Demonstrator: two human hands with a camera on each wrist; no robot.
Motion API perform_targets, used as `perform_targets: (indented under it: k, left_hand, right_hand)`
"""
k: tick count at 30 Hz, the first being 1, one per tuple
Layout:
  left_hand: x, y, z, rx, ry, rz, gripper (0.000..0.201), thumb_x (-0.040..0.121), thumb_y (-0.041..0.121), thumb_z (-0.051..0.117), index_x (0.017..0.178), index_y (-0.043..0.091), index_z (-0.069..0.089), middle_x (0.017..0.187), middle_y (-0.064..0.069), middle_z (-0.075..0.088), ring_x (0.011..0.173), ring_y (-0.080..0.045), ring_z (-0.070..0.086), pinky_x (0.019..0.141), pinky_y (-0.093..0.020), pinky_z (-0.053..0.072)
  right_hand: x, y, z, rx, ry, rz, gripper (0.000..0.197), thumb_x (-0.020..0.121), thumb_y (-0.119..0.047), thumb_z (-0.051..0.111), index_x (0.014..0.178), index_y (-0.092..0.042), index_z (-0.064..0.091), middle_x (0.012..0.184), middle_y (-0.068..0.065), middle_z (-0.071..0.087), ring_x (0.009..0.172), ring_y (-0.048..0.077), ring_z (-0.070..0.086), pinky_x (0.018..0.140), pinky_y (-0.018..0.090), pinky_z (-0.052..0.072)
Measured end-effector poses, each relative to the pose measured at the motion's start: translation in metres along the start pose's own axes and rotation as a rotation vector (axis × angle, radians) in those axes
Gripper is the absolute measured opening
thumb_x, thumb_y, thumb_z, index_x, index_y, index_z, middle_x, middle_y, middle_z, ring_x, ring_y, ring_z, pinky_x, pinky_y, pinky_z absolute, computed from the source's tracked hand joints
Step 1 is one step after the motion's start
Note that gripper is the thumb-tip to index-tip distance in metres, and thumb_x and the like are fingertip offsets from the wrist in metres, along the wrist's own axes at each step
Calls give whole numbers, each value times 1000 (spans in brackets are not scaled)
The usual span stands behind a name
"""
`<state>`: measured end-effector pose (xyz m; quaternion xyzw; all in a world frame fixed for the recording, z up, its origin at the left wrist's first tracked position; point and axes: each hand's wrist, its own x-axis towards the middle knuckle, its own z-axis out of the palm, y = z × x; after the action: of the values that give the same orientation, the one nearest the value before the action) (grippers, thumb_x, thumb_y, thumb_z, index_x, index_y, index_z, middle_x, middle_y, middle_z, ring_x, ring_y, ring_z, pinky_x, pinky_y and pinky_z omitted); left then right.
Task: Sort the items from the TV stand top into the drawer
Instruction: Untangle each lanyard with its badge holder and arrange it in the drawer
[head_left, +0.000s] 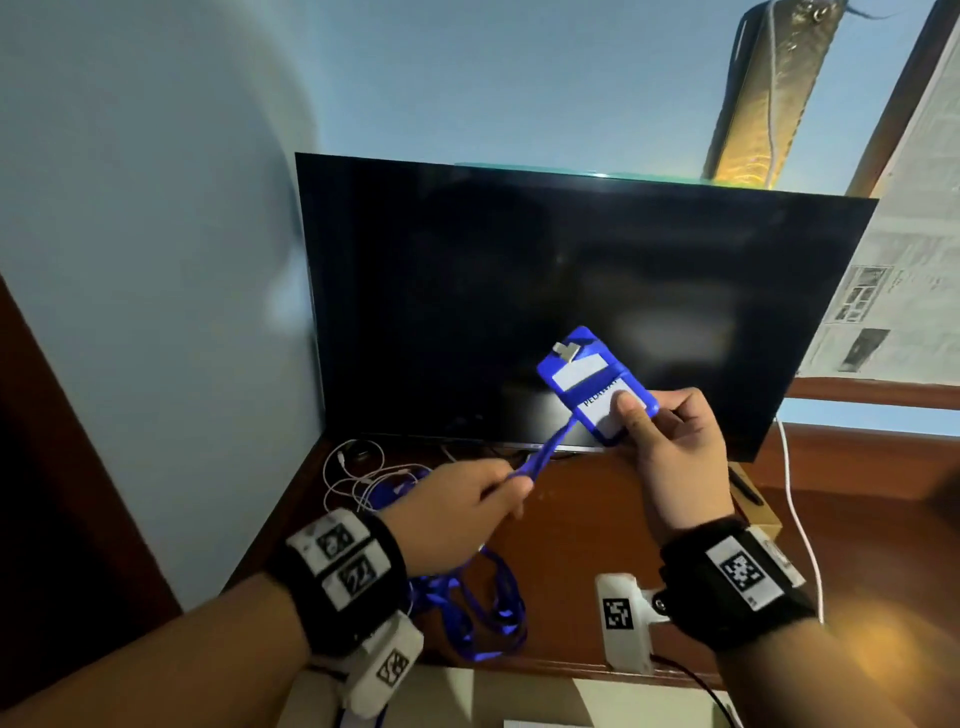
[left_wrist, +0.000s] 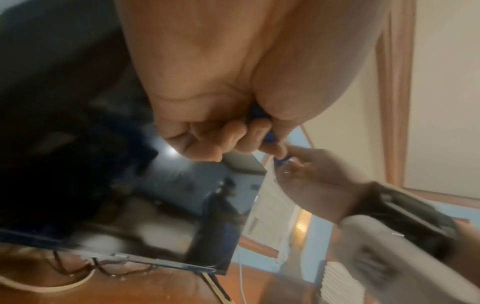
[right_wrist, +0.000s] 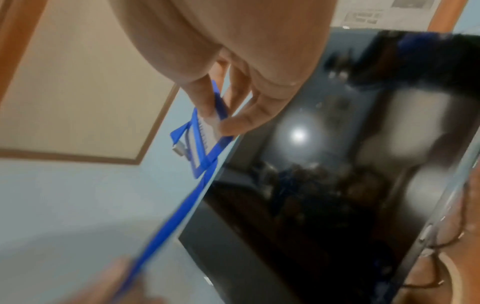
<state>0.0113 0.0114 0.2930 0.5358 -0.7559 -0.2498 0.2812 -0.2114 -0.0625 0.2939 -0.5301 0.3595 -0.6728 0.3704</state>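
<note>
Both hands raised, fingers pinched.

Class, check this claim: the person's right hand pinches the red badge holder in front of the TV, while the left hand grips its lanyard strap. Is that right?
One detail is wrong: the badge holder is blue, not red, as the head view shows. The rest stands: the right hand pinches it in front of the TV, and the left hand grips its lanyard strap.
</note>
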Motion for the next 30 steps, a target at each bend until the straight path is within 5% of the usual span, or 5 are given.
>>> perform_targets:
  k: [6, 11, 15, 20, 30]
  left_hand:
    - [-7, 10, -11, 478, 187, 326, 38, 102, 45, 44, 83, 21, 66, 79, 10, 54, 77, -16, 49, 76, -42, 49]
    - [12, 1, -46, 597, 22, 195, 22, 99, 47, 60, 104, 34, 77, 93, 15, 65, 95, -8, 58, 89, -28, 45]
    - [17, -35, -48, -23, -120, -77, 15, 93, 35, 75, 102, 26, 82, 91, 9, 78, 86, -2, 71, 79, -20, 53]
    - [4, -69, -4, -769, 95, -325, 16, 89, -10, 69, 97, 3, 76, 90, -9, 78, 82, -14, 72, 78, -22, 60]
    - [-19, -86, -5, -1138, 277, -388, 42, 104, 9, 37, 136, 13, 63, 125, -20, 71, 117, -34, 68, 100, -48, 55]
  right_hand:
    - [-26, 45, -4, -500, -358, -52, 19, 94, -14, 74, 86, -19, 58, 77, -3, 67, 71, 17, 64, 69, 31, 52]
    - [-65, 37, 11, -453, -821, -17, 13, 93, -13, 75, 90, -20, 64, 83, -6, 69, 70, 7, 64, 64, 21, 50]
    - [-64, 21, 15, -128, -712, 123, 12, 87, -3, 76, 84, -1, 64, 68, -3, 66, 60, 3, 57, 57, 17, 45]
    - [-60, 19, 20, 126, -471, 199, 14, 87, -6, 71, 80, -12, 60, 76, 8, 66, 69, 18, 60, 67, 36, 50]
    - [-71, 34, 42, -91, -526, 281, 13, 90, -10, 74, 91, -6, 61, 84, 10, 77, 69, 12, 73, 55, 21, 53]
